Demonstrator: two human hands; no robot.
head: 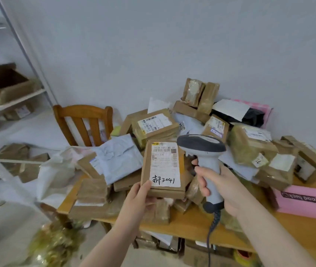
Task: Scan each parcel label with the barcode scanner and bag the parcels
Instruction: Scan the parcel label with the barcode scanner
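Evidently the scanning step is in hand, with one parcel lifted out of the heap and presented for its read.

At the upper left of the frame a metal shelf [12, 102] carries an open cardboard box [3, 81]. A wooden chair [83, 122] stands behind the table's left end, and a crumpled white plastic bag [56, 170] hangs there. It may be the one for bagging, though I cannot tell.

Just left of centre, the left hand [139, 197] grips the lower left corner of a flat cardboard parcel [182, 162], thumb on the front. The parcel stands upright above the pile of parcels [249, 143] on the wooden table [191, 226]. Its white label [164, 164] faces the camera, with barcodes near the top and handwriting below.

Just right of it, the right hand [222, 187] is wrapped round the handle of the grey barcode scanner [201, 145], index finger forward by the trigger. The scanner's head sits level with the label's barcodes, and its coiled cable drops below the table edge. At the lower right lies a pink mailer [305, 201].

The scanner head seems to sit beside the label, not in front of it. The next move therefore likely calls for turning the label toward the scanner window, or drawing the scanner back to aim at the top barcode, then pulling the trigger. Bagging comes after that.
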